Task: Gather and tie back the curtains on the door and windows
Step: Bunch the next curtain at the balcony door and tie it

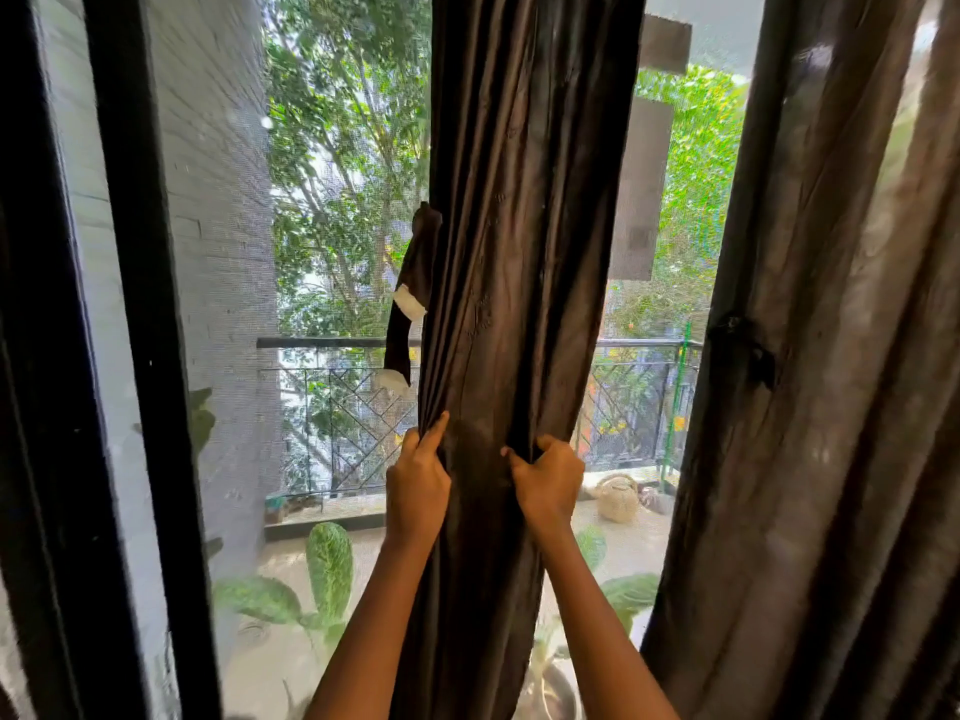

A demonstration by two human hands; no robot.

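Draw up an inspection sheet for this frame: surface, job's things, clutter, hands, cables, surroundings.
Surface: nothing seen.
Job's things: middle curtain bunched into a column, not yet tied; tie-back strap hangs loose at its left edge; right curtain hangs to its right.
Clutter: woven basket and leafy plants on the balcony floor outside.
Hands: left hand grips the middle curtain's left edge; right hand grips its right folds, roughly level.
Cables: nothing seen.
Surroundings: dark door frame at left, railing and trees beyond the glass.
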